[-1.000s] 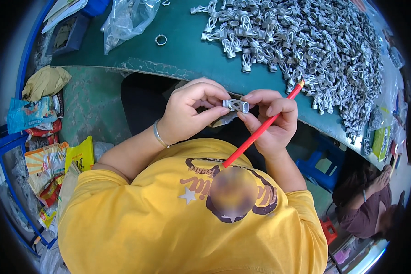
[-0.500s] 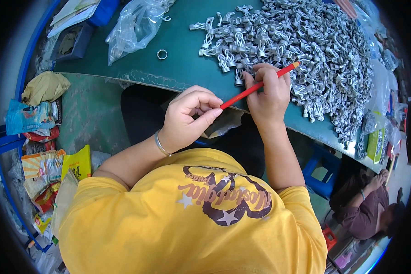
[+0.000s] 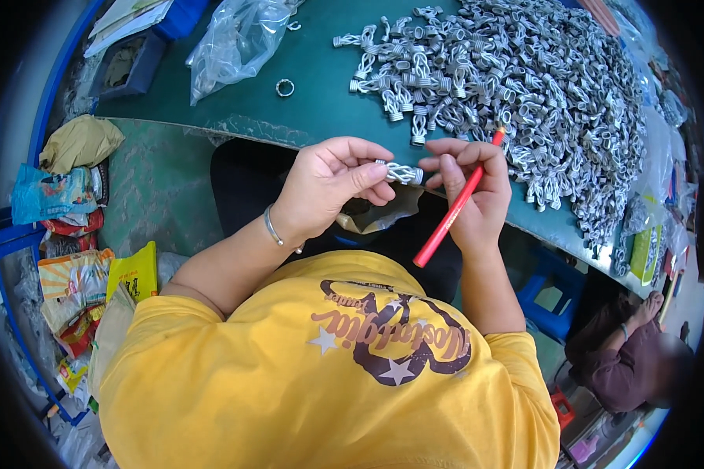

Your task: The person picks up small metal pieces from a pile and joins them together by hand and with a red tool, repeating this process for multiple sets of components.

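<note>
My left hand [image 3: 328,187] pinches one end of a small silvery-grey metal piece [image 3: 401,173] with twisted open strands and ribbed ends. At the piece's other end are the fingertips of my right hand [image 3: 481,203]; I cannot tell whether they touch it. A red pencil [image 3: 455,211] is held in my right hand, lying slanted across the fingers, its pale end up and its red end down toward my lap. Beyond the right hand, a big heap of similar metal pieces [image 3: 524,102] covers the right part of the green table [image 3: 328,109].
A metal ring [image 3: 285,87] and a clear plastic bag [image 3: 238,51] lie on the table's left part. Beside them sits a grey-blue bin [image 3: 130,64]. An open brown bag [image 3: 379,219] is at my lap. A blue stool [image 3: 553,293] and another person [image 3: 618,363] are at right.
The pencil has swung from pointing up-right between both hands to a steep slant in my right hand alone. The left hand now shows a twisted metal piece, raised between the hands.
</note>
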`<state>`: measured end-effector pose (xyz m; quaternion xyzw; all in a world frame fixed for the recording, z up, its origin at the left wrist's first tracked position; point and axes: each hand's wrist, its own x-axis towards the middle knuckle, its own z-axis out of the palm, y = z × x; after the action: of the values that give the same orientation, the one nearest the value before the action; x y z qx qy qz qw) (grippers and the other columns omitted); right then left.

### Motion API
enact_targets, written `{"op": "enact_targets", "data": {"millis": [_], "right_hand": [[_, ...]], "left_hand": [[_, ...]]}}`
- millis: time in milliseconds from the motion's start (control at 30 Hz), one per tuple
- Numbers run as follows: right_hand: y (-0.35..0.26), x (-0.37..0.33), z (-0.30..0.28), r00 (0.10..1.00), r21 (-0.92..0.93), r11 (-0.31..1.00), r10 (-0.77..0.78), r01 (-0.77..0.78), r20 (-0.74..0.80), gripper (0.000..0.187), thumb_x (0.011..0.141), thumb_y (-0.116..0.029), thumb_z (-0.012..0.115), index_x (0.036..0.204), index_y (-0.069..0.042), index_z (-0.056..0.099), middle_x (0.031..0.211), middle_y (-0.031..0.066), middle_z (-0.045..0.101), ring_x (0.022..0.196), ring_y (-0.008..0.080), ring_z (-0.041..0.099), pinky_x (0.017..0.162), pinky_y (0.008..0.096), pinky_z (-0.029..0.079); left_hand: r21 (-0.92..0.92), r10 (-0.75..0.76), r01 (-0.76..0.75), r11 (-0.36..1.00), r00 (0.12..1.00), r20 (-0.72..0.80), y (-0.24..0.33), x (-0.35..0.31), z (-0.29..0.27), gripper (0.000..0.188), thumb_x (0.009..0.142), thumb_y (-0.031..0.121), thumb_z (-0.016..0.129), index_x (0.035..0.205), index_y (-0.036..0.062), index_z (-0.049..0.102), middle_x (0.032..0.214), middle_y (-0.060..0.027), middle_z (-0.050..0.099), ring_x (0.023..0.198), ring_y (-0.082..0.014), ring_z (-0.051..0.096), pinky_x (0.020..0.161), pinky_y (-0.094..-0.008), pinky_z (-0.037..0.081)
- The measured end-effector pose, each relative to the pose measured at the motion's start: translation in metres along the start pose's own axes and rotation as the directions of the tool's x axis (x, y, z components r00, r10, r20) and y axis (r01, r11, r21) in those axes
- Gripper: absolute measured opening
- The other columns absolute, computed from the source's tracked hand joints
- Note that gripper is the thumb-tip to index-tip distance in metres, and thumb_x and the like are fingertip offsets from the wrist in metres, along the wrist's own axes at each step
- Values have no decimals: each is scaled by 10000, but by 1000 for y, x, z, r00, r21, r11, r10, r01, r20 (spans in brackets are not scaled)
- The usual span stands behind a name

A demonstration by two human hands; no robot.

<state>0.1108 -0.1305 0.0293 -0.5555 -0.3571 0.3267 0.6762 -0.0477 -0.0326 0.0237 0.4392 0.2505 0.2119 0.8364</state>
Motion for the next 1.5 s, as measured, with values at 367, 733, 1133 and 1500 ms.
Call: {"op": "enact_targets", "data": {"millis": [367, 733, 1133, 1500], "right_hand": [[23, -12, -4, 930, 17, 950, -308, 311, 203, 270, 727, 111, 647, 789, -32, 427, 934, 171, 585, 782, 159, 584, 676, 245, 495], [7, -13, 2, 806, -110, 809, -543, 577, 233, 422, 634, 26, 768, 818, -66, 399, 824, 139, 616, 710, 207, 595, 592, 266, 465], [12, -21, 7, 840, -134, 842, -481, 523, 252, 397, 647, 38, 759, 807, -48, 406, 838, 176, 619, 700, 192, 617, 567, 255, 507], [20, -17, 6, 893, -329, 842, -336, 427, 301, 319, 652, 27, 741, 758, -33, 446, 852, 154, 618, 682, 214, 590, 571, 279, 483]], "left_hand": [[266, 511, -527, 807, 849, 132, -7, -5, 7, 204, 748, -92, 636, 943, -60, 587, 994, -107, 551, 819, -115, 572, 724, -227, 494], [105, 202, -213, 971, 974, 105, -15, -9, 1, 185, 814, -87, 549, 997, -70, 564, 1021, -154, 581, 934, -193, 591, 814, -283, 495], [203, 214, -233, 951, 971, 110, -23, -14, -7, 168, 800, -87, 572, 965, -62, 575, 1022, -140, 575, 909, -176, 599, 777, -268, 508], [599, 346, -297, 744, 937, 35, -20, -17, -11, 124, 771, -59, 621, 889, -28, 596, 954, -71, 534, 778, -69, 544, 634, -170, 447]]}}
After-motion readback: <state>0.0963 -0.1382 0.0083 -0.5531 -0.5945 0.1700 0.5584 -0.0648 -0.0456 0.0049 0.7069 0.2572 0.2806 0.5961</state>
